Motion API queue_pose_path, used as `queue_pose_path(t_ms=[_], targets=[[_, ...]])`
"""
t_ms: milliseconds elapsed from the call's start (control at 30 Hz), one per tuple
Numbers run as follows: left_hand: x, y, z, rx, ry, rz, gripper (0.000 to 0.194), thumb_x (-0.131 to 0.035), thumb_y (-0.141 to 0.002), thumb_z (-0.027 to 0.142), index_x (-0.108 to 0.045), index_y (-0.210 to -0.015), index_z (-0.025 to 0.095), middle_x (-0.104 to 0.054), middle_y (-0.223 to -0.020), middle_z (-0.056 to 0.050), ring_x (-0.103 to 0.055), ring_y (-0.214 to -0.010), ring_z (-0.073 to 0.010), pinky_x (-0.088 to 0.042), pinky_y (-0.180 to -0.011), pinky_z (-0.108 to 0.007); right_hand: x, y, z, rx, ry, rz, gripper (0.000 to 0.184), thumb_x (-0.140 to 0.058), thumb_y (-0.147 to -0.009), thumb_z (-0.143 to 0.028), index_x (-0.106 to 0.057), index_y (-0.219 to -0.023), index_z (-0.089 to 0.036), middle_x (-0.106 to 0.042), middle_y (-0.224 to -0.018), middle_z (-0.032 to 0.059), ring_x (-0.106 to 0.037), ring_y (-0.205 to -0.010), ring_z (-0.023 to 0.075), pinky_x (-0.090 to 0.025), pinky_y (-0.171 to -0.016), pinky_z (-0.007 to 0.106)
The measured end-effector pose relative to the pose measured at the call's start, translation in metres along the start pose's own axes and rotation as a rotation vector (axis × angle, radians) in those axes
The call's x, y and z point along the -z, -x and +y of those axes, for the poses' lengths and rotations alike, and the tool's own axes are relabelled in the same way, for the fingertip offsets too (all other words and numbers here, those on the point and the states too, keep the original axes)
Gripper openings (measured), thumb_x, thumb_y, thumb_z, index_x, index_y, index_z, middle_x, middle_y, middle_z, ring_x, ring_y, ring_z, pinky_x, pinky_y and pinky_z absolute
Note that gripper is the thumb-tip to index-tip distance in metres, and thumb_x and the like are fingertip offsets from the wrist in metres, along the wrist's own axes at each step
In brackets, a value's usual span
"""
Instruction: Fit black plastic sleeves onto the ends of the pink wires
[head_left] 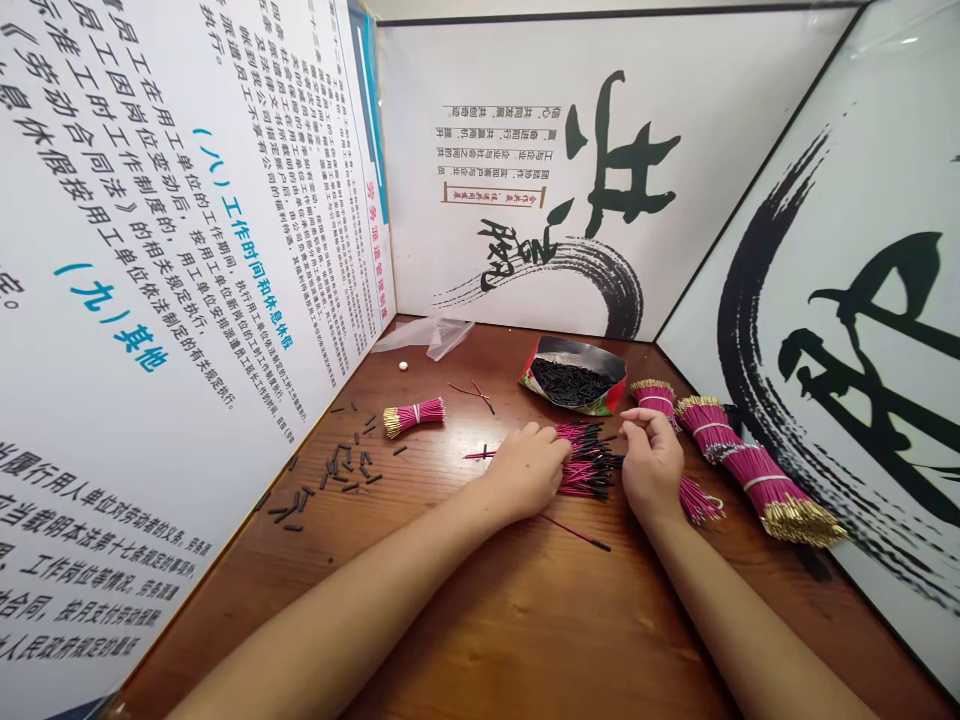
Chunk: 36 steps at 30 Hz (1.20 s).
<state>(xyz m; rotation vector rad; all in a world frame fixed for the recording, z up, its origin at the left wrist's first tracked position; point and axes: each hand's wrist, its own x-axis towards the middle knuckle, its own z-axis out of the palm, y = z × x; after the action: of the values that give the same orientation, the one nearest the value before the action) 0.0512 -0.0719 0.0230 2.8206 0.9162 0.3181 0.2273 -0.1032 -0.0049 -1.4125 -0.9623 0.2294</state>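
Observation:
My left hand [527, 467] rests on the wooden table [480, 620], fingers curled over a loose pile of pink wires with black sleeved tips [589, 462]. Whether it grips any of them is hidden. My right hand [651, 460] lies just right of the pile, fingertips pinched together at a thin wire I can barely make out. A single pink wire with a black tip [576, 533] lies in front of both hands. An open bag of small black tubes [574, 378] sits just behind the hands.
Tied bundles of pink wires with gold ends lie at the right [757, 470] and one at the left [414, 414]. Several loose black tubes [341, 470] are scattered at the left. A clear plastic bag [427, 335] lies at the back. Printed boards wall in the table on three sides.

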Motion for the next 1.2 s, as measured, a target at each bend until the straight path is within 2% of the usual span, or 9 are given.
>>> queue_pose_path(t_ms=[267, 400, 533, 700, 833, 1033, 1200], targets=[[-0.001, 0.002, 0.0, -0.019, -0.027, -0.005, 0.018, -0.046, -0.092, 0.028, -0.061, -0.098, 0.02, -0.061, -0.104, -0.007, -0.054, -0.097, -0.0221, -0.046, -0.084, -0.035, -0.001, 0.0, 0.001, -0.002, 0.0, -0.001, 0.013, -0.054, -0.077, -0.029, -0.058, -0.084, -0.02, -0.055, -0.074, -0.0007, -0.052, -0.071, 0.0158, -0.041, -0.07, 0.031], [0.002, 0.003, 0.001, -0.037, 0.0, -0.039, 0.02, -0.043, -0.093, 0.029, -0.061, -0.097, 0.02, -0.061, -0.105, -0.007, -0.054, -0.099, -0.0219, -0.045, -0.086, -0.036, -0.001, 0.0, 0.001, 0.001, 0.007, -0.004, 0.012, -0.054, -0.077, -0.028, -0.058, -0.084, -0.02, -0.055, -0.073, -0.0005, -0.051, -0.07, 0.0157, -0.041, -0.069, 0.03], [0.001, 0.004, 0.004, -0.044, 0.005, -0.05, 0.027, -0.047, -0.092, 0.04, -0.059, -0.1, 0.017, -0.061, -0.11, -0.01, -0.055, -0.102, -0.0246, -0.046, -0.086, -0.039, 0.0, 0.0, 0.0, -0.007, 0.019, -0.005, 0.012, -0.054, -0.077, -0.028, -0.058, -0.084, -0.02, -0.055, -0.073, -0.001, -0.05, -0.069, 0.0154, -0.041, -0.069, 0.03], [0.002, 0.004, 0.006, -0.075, -0.021, -0.084, 0.017, -0.048, -0.091, 0.03, -0.058, -0.1, 0.019, -0.064, -0.108, -0.009, -0.058, -0.099, -0.0244, -0.048, -0.084, -0.039, 0.0, 0.0, 0.0, -0.002, 0.022, -0.012, 0.012, -0.053, -0.078, -0.029, -0.058, -0.084, -0.02, -0.055, -0.071, -0.001, -0.05, -0.067, 0.0156, -0.04, -0.068, 0.03], [0.004, 0.003, 0.006, -0.065, -0.01, -0.103, 0.019, -0.045, -0.092, 0.03, -0.058, -0.098, 0.018, -0.066, -0.104, -0.009, -0.061, -0.096, -0.0246, -0.048, -0.082, -0.039, 0.0, 0.0, 0.001, 0.001, 0.012, -0.015, 0.011, -0.053, -0.078, -0.029, -0.057, -0.084, -0.02, -0.056, -0.07, -0.0008, -0.051, -0.067, 0.0158, -0.041, -0.068, 0.03], [0.006, 0.001, 0.003, -0.014, -0.032, -0.108, 0.021, -0.037, -0.093, 0.019, -0.057, -0.101, 0.017, -0.065, -0.104, -0.01, -0.062, -0.094, -0.0226, -0.049, -0.08, -0.036, 0.0, 0.0, 0.0, -0.008, 0.002, -0.017, 0.012, -0.054, -0.077, -0.029, -0.058, -0.084, -0.02, -0.056, -0.07, -0.0012, -0.052, -0.066, 0.0156, -0.04, -0.067, 0.031], [0.008, 0.003, 0.003, -0.014, -0.065, -0.044, 0.02, -0.039, -0.093, 0.021, -0.056, -0.103, 0.018, -0.06, -0.106, -0.009, -0.06, -0.09, -0.0214, -0.049, -0.077, -0.035, 0.0, 0.0, -0.001, -0.016, 0.003, -0.017, 0.012, -0.053, -0.076, -0.028, -0.058, -0.083, -0.02, -0.056, -0.069, -0.0014, -0.051, -0.066, 0.0154, -0.04, -0.067, 0.03]])
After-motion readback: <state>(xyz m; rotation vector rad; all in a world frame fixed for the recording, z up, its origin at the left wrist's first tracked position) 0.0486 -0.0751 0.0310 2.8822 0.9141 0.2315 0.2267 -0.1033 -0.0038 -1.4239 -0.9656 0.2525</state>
